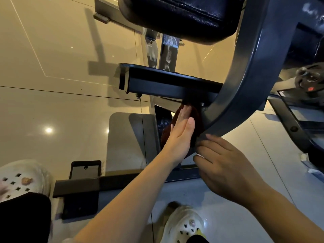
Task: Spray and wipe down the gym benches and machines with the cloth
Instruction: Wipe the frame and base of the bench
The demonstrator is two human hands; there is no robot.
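Note:
A dark red cloth (197,120) lies against the lower bend of the grey curved machine frame (242,95), just under a dark horizontal beam (157,85). My left hand (180,132) presses flat on the cloth with straight fingers. My right hand (222,165) sits just below, its fingers bent at the frame's lower edge. A small white bit shows under those fingers, and I cannot tell what it is. The black seat pad (175,14) hangs above. No spray bottle is plainly in view.
The machine's floor bar (78,186) runs across near my feet, which are in pale clogs (184,223). A weight plate (308,76) and more frame bars stand at the right. Glossy beige floor tiles (52,85) spread to the left.

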